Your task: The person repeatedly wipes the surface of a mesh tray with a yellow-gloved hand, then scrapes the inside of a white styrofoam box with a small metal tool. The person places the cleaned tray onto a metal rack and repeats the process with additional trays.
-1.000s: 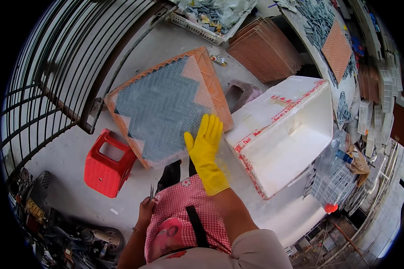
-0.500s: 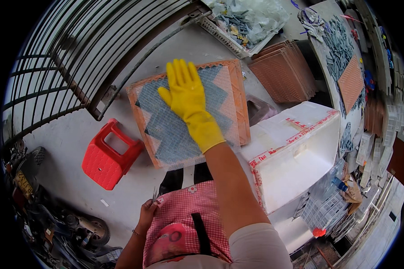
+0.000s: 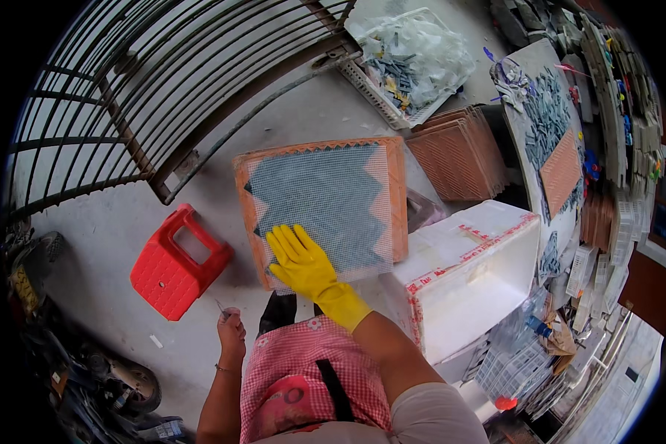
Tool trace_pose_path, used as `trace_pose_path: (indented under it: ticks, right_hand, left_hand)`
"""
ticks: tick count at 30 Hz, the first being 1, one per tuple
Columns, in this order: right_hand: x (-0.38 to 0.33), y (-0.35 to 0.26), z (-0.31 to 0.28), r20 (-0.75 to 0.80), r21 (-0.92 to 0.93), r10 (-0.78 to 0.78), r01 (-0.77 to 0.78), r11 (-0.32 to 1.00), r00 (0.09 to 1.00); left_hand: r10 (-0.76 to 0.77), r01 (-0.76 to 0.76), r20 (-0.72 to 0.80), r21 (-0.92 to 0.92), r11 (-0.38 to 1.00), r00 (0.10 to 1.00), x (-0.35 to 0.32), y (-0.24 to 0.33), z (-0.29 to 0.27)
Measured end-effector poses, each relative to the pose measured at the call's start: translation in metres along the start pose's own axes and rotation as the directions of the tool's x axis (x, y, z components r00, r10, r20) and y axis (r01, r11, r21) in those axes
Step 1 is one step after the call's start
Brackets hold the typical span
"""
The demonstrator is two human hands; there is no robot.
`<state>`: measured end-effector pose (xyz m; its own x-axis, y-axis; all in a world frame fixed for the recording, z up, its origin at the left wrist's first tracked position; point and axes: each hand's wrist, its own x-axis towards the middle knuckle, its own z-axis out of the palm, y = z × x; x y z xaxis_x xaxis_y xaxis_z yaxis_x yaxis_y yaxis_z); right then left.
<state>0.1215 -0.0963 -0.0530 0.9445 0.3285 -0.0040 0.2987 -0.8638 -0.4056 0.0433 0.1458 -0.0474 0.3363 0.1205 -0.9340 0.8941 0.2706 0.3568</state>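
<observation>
My right hand (image 3: pixel 301 260), in a yellow rubber glove, lies flat with its fingers outstretched on the near left part of a white mesh sheet (image 3: pixel 374 155). Under the mesh, grey-blue tile pieces (image 3: pixel 318 200) form a zigzag-edged panel on an orange-brown ridged board (image 3: pixel 397 200). My bare left hand (image 3: pixel 232 331) is closed around a small pointed metal tool (image 3: pixel 220 305), low beside my pink checked apron (image 3: pixel 274 362). The tool's exact kind is too small to make out, and its lower end is hidden in my fingers.
A red plastic stool (image 3: pixel 166 274) stands left of the board. Right of it are a white foam box (image 3: pixel 459 251) and stacked brown boards (image 3: pixel 459 155). A metal rack (image 3: pixel 170 96) rises at the far left, and a white crate (image 3: pixel 370 92) of scraps sits farther back.
My right hand has slid from the panel's far part down to its near left edge. My left hand with the pointed tool has moved slightly left, away from the apron.
</observation>
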Motion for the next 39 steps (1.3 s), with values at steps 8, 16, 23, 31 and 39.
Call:
trace_pose_path:
  ticks: [8,16,23,31,39]
  right_hand:
    - [0.104,0.109,-0.035,-0.274,-0.063,0.173,-0.197,0.978,0.946]
    - [0.008,0.070,-0.029,-0.106,-0.115,0.256,-0.268,0.957,0.961]
    - [-0.085,-0.008,-0.021,0.091,0.272,-0.090,0.062,0.960,0.992]
    - [-0.155,-0.029,-0.108,0.231,0.572,0.116,-0.231,0.787,0.966]
    - [-0.183,-0.016,-0.183,0.371,0.654,0.528,-0.618,0.436,0.764]
  left_hand:
    - [0.103,-0.109,0.056,0.139,0.984,0.993,0.016,0.024,0.029]
    - [0.410,-0.416,0.081,0.083,0.906,0.909,0.057,0.035,0.086]
    - [0.547,-0.503,0.025,0.426,0.752,0.837,0.057,0.041,0.113]
    - [0.597,-0.486,-0.042,0.538,0.689,0.801,0.084,0.041,0.100]
    - [0.385,-0.400,0.123,0.136,0.906,0.915,0.034,0.065,0.120]
